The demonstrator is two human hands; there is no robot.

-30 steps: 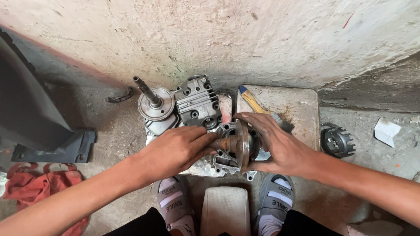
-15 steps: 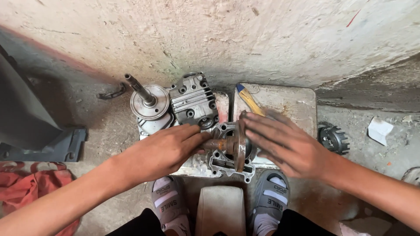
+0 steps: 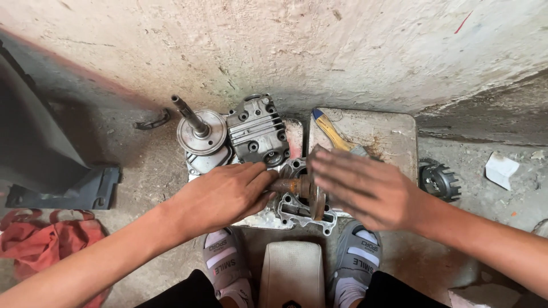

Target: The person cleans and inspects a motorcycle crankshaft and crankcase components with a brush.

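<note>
My left hand (image 3: pixel 220 197) grips the shaft of a rusty gear-and-shaft part (image 3: pixel 302 191), holding it over a grey engine casing (image 3: pixel 302 211) that lies on a white tray. My right hand (image 3: pixel 365 191) hovers flat with fingers apart just right of the part's disc, blurred by motion, holding nothing. Behind them lie a ribbed cylinder head (image 3: pixel 257 134) and a crankshaft with a round flywheel (image 3: pixel 200 131).
A yellow-handled brush (image 3: pixel 337 137) rests on a square stone slab (image 3: pixel 388 137). A black toothed gear (image 3: pixel 439 181) and a white scrap (image 3: pixel 501 169) lie at right. Red cloth (image 3: pixel 51 242) and a dark plastic panel (image 3: pixel 45 159) are at left. My feet flank a low stool (image 3: pixel 291 274).
My right hand has come off the rusty part and opened flat beside it. My left hand keeps its grip on the shaft. The view has shifted slightly.
</note>
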